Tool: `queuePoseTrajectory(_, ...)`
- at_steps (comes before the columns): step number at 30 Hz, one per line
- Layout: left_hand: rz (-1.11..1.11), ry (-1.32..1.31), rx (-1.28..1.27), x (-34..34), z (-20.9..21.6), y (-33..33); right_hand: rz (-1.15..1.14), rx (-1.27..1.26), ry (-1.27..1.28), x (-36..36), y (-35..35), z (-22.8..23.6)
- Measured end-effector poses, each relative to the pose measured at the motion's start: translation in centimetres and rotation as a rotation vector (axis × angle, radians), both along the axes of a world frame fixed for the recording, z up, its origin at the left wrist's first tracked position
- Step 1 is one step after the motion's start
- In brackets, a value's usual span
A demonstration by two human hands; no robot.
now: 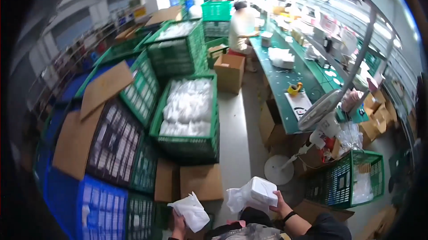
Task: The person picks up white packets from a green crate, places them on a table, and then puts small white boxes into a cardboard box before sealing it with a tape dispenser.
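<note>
So there are two wrapped bundles in play here, both up in the air near the person's lap: a floppy white packet (191, 213) on the left and a boxy white packet (264, 190) on the right, with loose wrap trailing off its left side. The left hand (179, 223) is closed on the edge of the floppy one, the right hand (279, 203) is clamped on the right end of the boxy one, and the hands are well apart. I'd call the step in hand plain holding, one bundle each — next move calls for a steady, light grip, since that wrap looks slippery and could slide. Just beyond them sits an open cardboard box (201, 182), then a green crate (183, 139) heaped with white bags. Off to the right there's a standing fan (279, 170) by the green workbench (292, 125), and a co-worker (241, 32) further back, pretty blurry.
</note>
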State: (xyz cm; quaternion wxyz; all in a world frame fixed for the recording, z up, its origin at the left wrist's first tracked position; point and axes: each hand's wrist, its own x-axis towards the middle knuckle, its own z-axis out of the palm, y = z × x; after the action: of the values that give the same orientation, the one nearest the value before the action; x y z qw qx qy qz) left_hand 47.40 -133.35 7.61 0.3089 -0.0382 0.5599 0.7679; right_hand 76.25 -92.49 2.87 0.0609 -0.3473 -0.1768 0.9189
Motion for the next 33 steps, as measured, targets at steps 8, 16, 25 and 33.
queuePoseTrajectory(8,-0.132,0.114,0.148,-6.5,8.7,22.6,-0.113,0.051,0.155,-10.5,15.0,6.5)
queuePoseTrajectory(16,-0.241,0.052,0.307,-16.8,11.0,40.5,-0.394,0.0,0.209,-25.7,30.7,6.6)
queuePoseTrajectory(25,-0.309,0.126,0.199,-37.3,8.3,60.6,-0.683,-0.012,0.452,-41.7,54.3,9.1)
queuePoseTrajectory(33,-0.533,0.419,-0.077,-53.2,6.0,78.2,-1.318,0.046,0.492,-51.0,76.4,10.0)
